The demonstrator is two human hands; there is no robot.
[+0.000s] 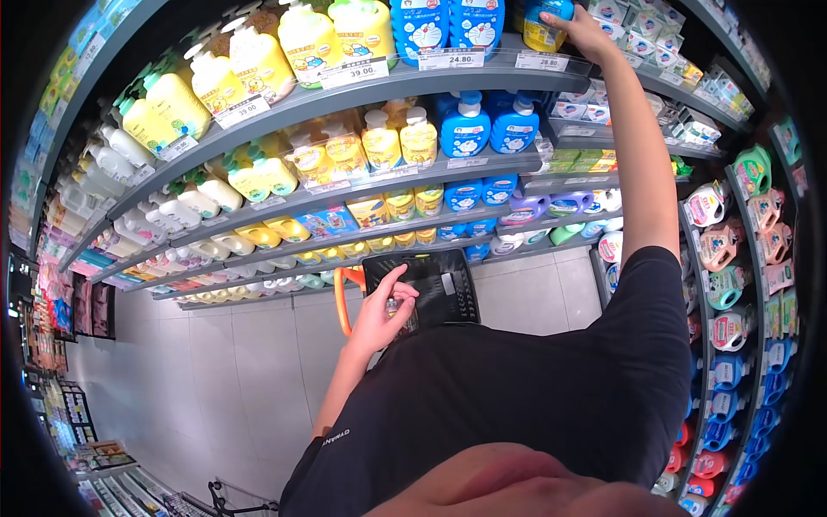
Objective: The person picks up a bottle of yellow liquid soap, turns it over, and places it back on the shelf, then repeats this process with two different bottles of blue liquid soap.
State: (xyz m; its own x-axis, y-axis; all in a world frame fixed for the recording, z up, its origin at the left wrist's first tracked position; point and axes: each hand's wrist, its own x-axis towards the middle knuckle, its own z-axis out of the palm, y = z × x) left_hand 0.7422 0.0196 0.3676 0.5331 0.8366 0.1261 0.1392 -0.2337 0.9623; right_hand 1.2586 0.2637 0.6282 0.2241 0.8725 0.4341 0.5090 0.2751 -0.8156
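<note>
My right hand (587, 36) reaches up to the top shelf at the right, its fingers closed around a bottle (543, 34) with a blue upper part and a yellow lower part. The bottle's top is cut off by the frame edge. Just below it is a price tag (541, 61) reading 28.80. Blue cartoon-printed bottles (476, 28) stand to its left. My left hand (383, 314) hovers by a black basket (466, 297) with an orange handle (340, 303). Its fingers are loosely bent and apart, with nothing seen in them.
Curved shelves (293, 93) hold rows of yellow, white and blue pump bottles (466, 129). Boxed soaps (646, 43) sit at the upper right. Detergent jugs (729, 332) line shelves along my right side. Pale floor tiles (250, 362) extend to the left, toward another rack.
</note>
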